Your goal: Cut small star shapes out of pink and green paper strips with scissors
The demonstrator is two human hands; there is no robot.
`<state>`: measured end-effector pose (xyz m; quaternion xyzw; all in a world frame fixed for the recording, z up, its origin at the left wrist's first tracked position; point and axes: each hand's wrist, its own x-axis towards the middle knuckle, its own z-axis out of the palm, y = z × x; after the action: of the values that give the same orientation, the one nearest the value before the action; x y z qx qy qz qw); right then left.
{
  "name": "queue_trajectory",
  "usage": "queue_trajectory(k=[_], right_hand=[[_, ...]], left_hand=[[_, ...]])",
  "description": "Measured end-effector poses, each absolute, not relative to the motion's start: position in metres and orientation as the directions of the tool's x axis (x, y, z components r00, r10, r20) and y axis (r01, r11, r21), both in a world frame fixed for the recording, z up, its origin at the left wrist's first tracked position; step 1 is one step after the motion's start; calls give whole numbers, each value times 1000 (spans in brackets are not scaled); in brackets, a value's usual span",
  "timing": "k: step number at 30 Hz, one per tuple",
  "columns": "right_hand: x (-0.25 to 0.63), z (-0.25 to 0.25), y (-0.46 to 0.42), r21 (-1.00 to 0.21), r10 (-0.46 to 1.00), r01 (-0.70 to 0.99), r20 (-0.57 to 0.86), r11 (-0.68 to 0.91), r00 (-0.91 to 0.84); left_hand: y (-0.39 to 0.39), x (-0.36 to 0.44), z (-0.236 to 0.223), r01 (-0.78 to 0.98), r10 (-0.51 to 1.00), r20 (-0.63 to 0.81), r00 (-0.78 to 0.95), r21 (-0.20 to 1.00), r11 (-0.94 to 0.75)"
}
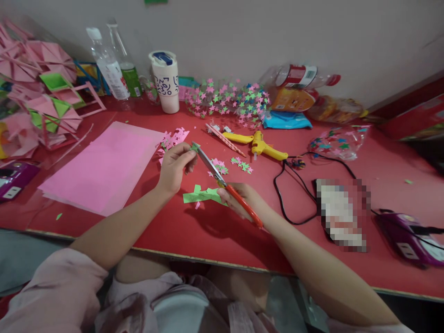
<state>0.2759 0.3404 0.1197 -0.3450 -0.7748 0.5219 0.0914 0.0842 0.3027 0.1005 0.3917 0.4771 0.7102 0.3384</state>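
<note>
Between the fingertips of my left hand is a small piece of green paper. My right hand grips red-handled scissors, whose blades point up and left and reach the green piece. Just below the blades lies a cut green paper strip with a pink scrap by it. Small pink and green paper stars lie in loose clusters beyond my right hand. A heap of pink paper cut-outs rests behind my left hand.
Pink paper sheets cover the table's left side. At the back stand a white tumbler, bottles and star-covered clear plastic. A yellow glue gun with a black cord, a bag of stars and a purple power strip are rightward.
</note>
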Motion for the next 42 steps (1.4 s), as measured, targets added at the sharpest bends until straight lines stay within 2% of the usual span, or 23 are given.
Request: queue_trajectory(k=[7,11,14,16,19,23,27,32,36,38,40,42], right_hand=[[273,117,341,-862,656,447,-197,238,-729],[273,116,344,-900,728,421,-213,114,-652],[274,115,351,-935,814,353,-182,31,-552],[275,114,358,-948,859,318,-145,21,-491],[276,112,365,-949,892,312,-111,36,-439],[277,108,371,-923,895,368,-63,116,-442],[277,103,372,-900,881,399,-37,176,-471],[277,102,370,-873,867,423,-1,242,-499],[276,102,370,-860,863,423,38,284,-504],[276,102,370,-851,858,426,53,307,-511],[276,102,371,-847,850,427,52,316,-524],[276,101,372,-847,849,429,49,314,-525]], left_hand=[[301,85,99,-91,838,240,-490,942,-323],[302,83,97,-36,849,237,-473,957,-288],[305,80,95,103,889,244,-387,970,-221],[308,79,93,294,920,271,-285,938,-185],[310,80,89,619,957,277,-83,767,-168],[310,85,84,872,982,131,135,456,-180],[313,94,84,960,978,18,209,188,-209],[324,100,92,976,976,-46,214,56,-211],[326,97,101,980,982,4,190,64,-190],[322,96,103,962,976,28,214,164,-216],[315,96,103,905,953,5,302,313,-288],[308,97,101,876,936,-12,353,356,-326]])
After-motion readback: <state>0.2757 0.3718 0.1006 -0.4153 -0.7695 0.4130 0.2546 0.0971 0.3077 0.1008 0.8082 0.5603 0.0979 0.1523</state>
